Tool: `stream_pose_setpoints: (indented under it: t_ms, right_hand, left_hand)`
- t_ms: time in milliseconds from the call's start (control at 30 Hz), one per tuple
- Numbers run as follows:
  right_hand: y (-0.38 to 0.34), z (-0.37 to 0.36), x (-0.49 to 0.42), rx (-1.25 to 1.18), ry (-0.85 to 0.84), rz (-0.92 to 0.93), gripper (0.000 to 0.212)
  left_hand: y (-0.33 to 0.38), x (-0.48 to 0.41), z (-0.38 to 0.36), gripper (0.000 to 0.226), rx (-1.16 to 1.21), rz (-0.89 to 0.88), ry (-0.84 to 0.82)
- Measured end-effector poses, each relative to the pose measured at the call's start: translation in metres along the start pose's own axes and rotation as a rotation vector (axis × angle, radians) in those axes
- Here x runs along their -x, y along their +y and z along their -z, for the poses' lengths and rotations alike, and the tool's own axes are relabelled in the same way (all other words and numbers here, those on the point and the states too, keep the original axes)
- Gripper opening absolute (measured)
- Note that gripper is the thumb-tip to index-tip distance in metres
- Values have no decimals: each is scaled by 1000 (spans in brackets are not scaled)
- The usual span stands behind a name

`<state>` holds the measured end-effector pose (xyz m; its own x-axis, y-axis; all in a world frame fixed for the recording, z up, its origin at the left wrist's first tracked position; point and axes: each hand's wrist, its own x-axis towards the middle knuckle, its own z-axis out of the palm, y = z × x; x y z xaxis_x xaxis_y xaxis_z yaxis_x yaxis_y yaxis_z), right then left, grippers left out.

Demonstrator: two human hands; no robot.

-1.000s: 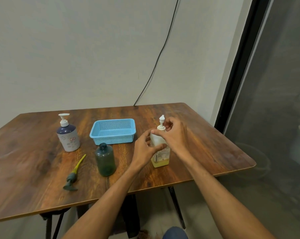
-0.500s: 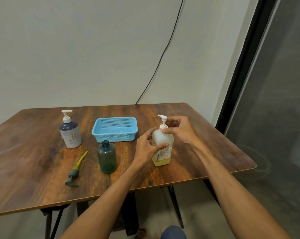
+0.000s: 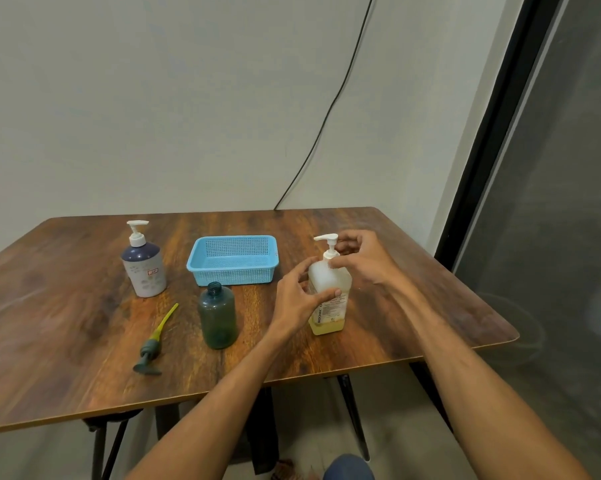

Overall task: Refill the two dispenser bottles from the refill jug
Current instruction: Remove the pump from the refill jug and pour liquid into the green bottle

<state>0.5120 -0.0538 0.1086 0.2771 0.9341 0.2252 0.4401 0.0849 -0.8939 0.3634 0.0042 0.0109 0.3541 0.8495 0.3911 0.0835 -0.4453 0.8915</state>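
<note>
A translucent white pump bottle (image 3: 330, 299) with a little yellow liquid at its bottom stands upright on the wooden table (image 3: 67, 306). My left hand (image 3: 297, 296) grips its body from the left. My right hand (image 3: 359, 259) pinches the collar of its white pump from the right. An uncapped dark green bottle (image 3: 217, 315) stands to the left. Its green pump with a yellow tube (image 3: 153, 342) lies on the table beside it. A dark blue and white pump bottle (image 3: 143, 263) stands at the back left.
A light blue mesh basket (image 3: 233, 259) sits behind the green bottle. A black cable (image 3: 326, 116) runs down the wall to the table's back edge. A dark glass door frame (image 3: 493, 133) stands to the right. Table legs show below.
The white pump head has turned and its spout now points left. My right hand shifted round the collar. My left hand keeps its hold on the body.
</note>
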Motion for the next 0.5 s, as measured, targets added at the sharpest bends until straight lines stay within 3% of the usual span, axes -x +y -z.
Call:
stream_pose_setpoints:
  t_ms: [100, 200, 333, 433, 500]
  right_hand:
    - [-1, -14, 2, 153, 81, 23, 46]
    - [-2, -25, 4, 270, 231, 64, 33]
    - [-5, -11, 3, 164, 44, 42, 14]
    - [-4, -1, 6, 11, -4, 39, 28]
    - [-4, -10, 6, 91, 33, 58, 33]
  left_hand:
    - [0, 0, 0, 86, -3, -9, 1]
    - [2, 0, 1, 83, 2, -10, -3]
    - [0, 0, 1, 90, -2, -2, -11]
    - [-1, -1, 0, 93, -14, 6, -5]
    - [0, 0, 0, 88, -10, 2, 0]
